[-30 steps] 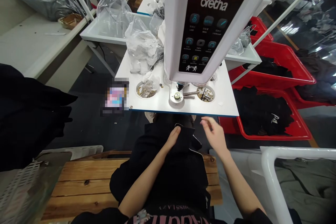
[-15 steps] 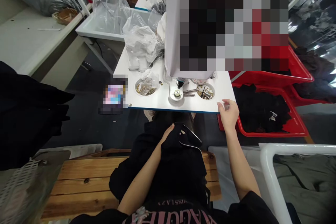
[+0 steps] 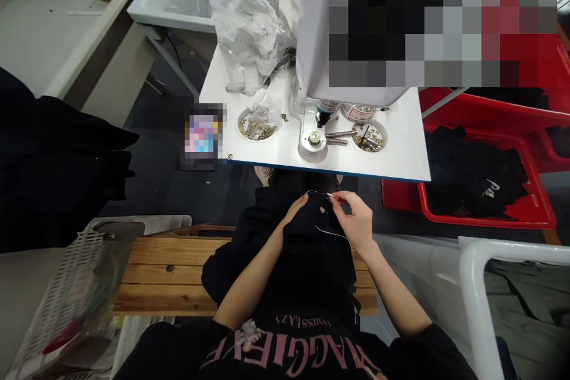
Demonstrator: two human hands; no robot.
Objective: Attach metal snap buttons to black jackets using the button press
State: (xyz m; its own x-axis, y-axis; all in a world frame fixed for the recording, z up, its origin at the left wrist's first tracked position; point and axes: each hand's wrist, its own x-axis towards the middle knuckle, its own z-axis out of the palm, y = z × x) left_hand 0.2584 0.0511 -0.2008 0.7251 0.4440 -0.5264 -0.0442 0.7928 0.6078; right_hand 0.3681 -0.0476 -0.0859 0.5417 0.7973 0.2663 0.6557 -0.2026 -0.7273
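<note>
A black garment (image 3: 312, 261) with thin white piping lies across my lap, just below the table edge. My left hand (image 3: 291, 217) grips its upper left part, the fingers partly hidden in the dark cloth. At the upper right of the garment, my right hand (image 3: 355, 218) pinches the piped edge between thumb and fingertips. A small light-coloured spot, too small to name, shows on the cloth between my hands. Beyond them, on the white table (image 3: 392, 160), stands a press machine (image 3: 351, 29) with a round lower die (image 3: 314, 139).
Recessed cups of small metal fasteners, left (image 3: 256, 129) and right (image 3: 371, 141), flank the die. Two springs (image 3: 341, 134) lie beside it. Clear bags (image 3: 249, 35) stand at the back left. A red bin (image 3: 541, 202) of black garments stands right; a white rail (image 3: 481, 303) is nearer.
My right hand has left the table's right corner and moved left and down onto the garment, taking its piped edge. My left hand stays on the cloth. The view has shifted.
</note>
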